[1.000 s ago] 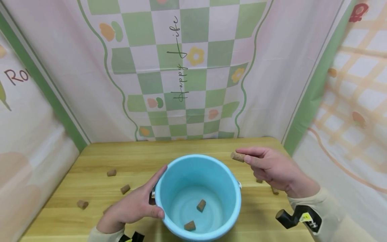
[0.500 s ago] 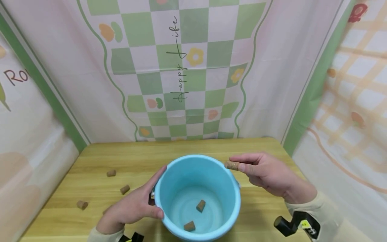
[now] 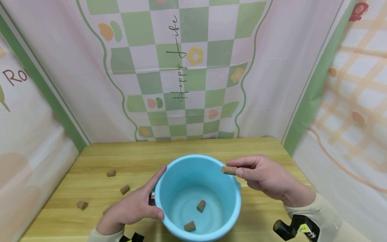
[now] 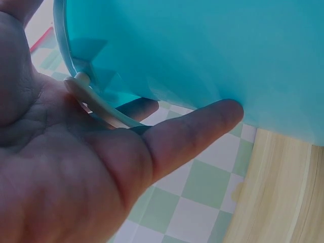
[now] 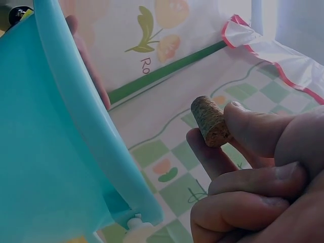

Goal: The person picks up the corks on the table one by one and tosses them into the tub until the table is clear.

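A light blue bucket (image 3: pixel 196 173) stands at the front middle of the table, its mouth facing up. Two corks (image 3: pixel 201 205) lie apart on its floor. My left hand (image 3: pixel 136 205) rests against the bucket's left side, thumb and fingers spread along the outside by the rim; in the left wrist view an extended finger (image 4: pixel 197 129) touches the outer wall beside the handle (image 4: pixel 101 107). Between thumb and fingertips my right hand (image 3: pixel 266 179) pinches another cork (image 5: pixel 208 121). That cork is over the right part of the bucket's rim in the head view.
Loose corks lie left of the bucket on the wooden table (image 3: pixel 145 151): one at the back (image 3: pixel 111 173), a nearer one (image 3: pixel 125 189), and one farther left (image 3: pixel 82 205). Another is mostly hidden by the left wrist. Printed cloth curtains (image 3: pixel 193 87) enclose the table's back and sides.
My right hand has moved left and slightly toward me, bringing its cork from beside the bucket to over the right rim. My left hand and the bucket have stayed in place.
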A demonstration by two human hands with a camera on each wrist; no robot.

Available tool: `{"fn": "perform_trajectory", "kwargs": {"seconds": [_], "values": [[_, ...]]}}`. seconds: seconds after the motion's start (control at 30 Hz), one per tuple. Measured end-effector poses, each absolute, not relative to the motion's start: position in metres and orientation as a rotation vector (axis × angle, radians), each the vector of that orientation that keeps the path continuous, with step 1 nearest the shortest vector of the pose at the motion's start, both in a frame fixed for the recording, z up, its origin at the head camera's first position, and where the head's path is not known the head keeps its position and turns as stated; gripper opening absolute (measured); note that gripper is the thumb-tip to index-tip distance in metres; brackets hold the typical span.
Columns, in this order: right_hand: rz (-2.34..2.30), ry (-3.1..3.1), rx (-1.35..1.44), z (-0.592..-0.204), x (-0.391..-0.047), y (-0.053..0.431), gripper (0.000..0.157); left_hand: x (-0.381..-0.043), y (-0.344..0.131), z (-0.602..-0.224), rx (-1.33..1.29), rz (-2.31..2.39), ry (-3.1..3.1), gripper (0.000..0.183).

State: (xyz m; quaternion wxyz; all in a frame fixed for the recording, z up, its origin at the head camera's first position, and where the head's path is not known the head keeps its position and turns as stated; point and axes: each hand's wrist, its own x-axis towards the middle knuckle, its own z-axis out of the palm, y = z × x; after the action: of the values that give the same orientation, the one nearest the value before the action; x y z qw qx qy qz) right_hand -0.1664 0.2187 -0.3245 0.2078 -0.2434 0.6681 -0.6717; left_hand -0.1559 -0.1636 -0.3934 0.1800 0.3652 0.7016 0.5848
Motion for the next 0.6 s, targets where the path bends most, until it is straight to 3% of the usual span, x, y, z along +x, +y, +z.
{"fn": "perform_trajectory", "kwargs": {"seconds": [0.6], "values": [[-1.801, 1.942, -0.665, -0.3234, -0.1672, 0.2177, 0.029, -0.1562, -0.1631, -0.3920, 1.023, 1.653, 1.962, 0.105]]}}
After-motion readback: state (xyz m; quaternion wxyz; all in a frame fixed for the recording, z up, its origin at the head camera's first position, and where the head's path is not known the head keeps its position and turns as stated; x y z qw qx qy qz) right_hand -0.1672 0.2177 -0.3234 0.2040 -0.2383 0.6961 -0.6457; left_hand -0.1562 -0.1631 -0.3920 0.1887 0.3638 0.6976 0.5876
